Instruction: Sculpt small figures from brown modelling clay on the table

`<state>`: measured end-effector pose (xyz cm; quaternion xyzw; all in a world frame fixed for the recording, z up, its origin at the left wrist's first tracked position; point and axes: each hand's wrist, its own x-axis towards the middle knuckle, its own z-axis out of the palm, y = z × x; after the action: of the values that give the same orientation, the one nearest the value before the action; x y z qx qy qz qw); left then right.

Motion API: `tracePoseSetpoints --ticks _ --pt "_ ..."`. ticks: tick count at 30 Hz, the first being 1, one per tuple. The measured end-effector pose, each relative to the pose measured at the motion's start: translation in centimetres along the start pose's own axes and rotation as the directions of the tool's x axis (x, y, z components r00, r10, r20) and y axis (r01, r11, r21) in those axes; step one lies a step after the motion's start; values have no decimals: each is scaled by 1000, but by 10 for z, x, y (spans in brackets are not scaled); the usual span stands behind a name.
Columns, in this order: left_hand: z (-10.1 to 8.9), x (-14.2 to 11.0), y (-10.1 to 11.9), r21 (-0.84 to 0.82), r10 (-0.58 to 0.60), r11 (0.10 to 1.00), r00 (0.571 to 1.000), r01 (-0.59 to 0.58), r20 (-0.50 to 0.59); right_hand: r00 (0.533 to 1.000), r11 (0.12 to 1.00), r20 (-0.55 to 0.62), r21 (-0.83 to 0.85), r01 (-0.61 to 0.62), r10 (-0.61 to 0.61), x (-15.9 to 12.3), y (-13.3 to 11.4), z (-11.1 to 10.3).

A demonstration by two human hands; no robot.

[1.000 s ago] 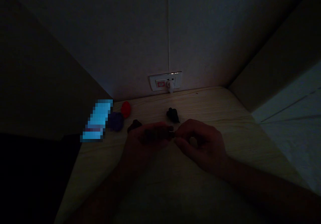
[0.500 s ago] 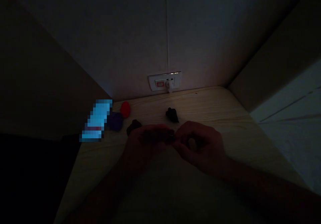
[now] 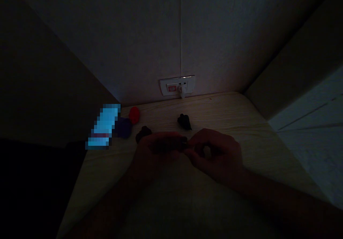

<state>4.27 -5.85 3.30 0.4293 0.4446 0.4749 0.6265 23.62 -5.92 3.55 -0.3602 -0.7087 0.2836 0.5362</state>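
Note:
The scene is very dim. My left hand (image 3: 150, 157) is closed around a dark, lumpy object (image 3: 168, 144) whose kind I cannot make out. Thumb and index finger of my right hand (image 3: 219, 153) are pinched at the object's right end; anything small between those fingertips is hidden. Just beyond my left hand lies a dark lump (image 3: 143, 134), partly covered by the knuckles. A black lump with a pointed tip (image 3: 184, 121) rests on the wooden tabletop (image 3: 214, 110) in front of both hands.
At the table's left edge is a bright, blurred-out screen (image 3: 104, 126). Beside it sit a dark purple round thing (image 3: 123, 128) and a red round thing (image 3: 134, 115). A wall socket (image 3: 177, 86) with a white plug is at the back. Walls enclose the table's back and left.
The view has shifted very slightly. Both hands keep nearly the same grip on the dark object, with the right hand a touch farther right.

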Motion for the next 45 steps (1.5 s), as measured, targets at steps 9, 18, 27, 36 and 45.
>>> tracePoseSetpoints --ticks 9,18,27,36,45 --pt "0 1 -2 -5 -34 999 999 34 -22 994 993 35 -45 108 -106 -1 3 -1" --pt "2 3 -1 -20 -24 999 1000 25 4 994 995 59 -38 97 -95 0 3 -1" --pt "3 2 -2 -16 -18 1000 1000 18 -1 986 980 115 -143 136 -120 2 -1 -5" --pt "5 4 -1 -54 -2 999 1000 1 -5 992 992 112 -107 69 -57 -2 4 -5" --pt "8 4 1 -47 52 998 999 -51 14 994 983 57 -160 -85 95 -2 2 -6"
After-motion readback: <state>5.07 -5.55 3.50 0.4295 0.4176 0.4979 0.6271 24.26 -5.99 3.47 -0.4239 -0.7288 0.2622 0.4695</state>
